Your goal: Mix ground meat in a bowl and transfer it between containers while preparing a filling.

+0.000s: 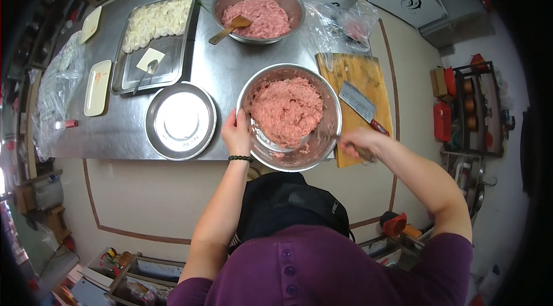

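Ground meat (287, 111) fills much of a steel mixing bowl (330, 90) at the table's front edge. My left hand (237, 133) grips the bowl's left rim, thumb on the inside. On the right, my right hand (360, 142) is closed around the handle of a utensil that reaches over the rim into the bowl. Motion blur hides the utensil's working end, so its exact kind is unclear. Under my right hand lies a wooden cutting board (352, 68), bearing a cleaver (358, 101) with a red-brown handle.
Behind stands a second steel bowl (298, 12) of ground meat with a wooden spatula (233, 29). Left are an empty-looking steel basin (181, 120), a tray (173, 68) of wrapped dumplings (160, 21), a spoon (149, 68) on a wrapper, and cream plates (98, 88). Plastic bags (354, 25) lie back right.
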Motion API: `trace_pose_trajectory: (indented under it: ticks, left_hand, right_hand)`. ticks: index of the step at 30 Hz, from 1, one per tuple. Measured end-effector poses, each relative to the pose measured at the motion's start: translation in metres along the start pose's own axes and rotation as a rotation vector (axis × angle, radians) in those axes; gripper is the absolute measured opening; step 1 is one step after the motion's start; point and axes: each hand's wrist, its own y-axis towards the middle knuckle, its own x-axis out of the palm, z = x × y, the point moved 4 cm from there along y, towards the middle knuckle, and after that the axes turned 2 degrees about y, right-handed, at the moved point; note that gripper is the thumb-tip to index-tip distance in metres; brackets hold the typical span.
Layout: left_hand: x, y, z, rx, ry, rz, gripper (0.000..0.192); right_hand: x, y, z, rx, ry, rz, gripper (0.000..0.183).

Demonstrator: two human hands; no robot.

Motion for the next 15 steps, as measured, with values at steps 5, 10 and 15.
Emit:
trace_pose_trajectory:
  ticks: [5, 10, 15]
  left_hand:
    - [-0.004, 0.021, -0.024, 0.183, 0.168, -0.023, 0.035]
    - [-0.009, 0.033, 0.003, 0.216, 0.257, 0.036, 0.036]
    - [-0.010, 0.030, 0.004, 0.246, 0.292, 0.090, 0.036]
  right_hand:
    - [0.022, 0.073, -0.083, -0.791, -0.389, 0.284, 0.025]
    - [0.082, 0.008, -0.078, -0.924, -1.380, 0.235, 0.044]
    - [0.022, -0.028, -0.064, -0.687, -1.305, 0.266, 0.038]
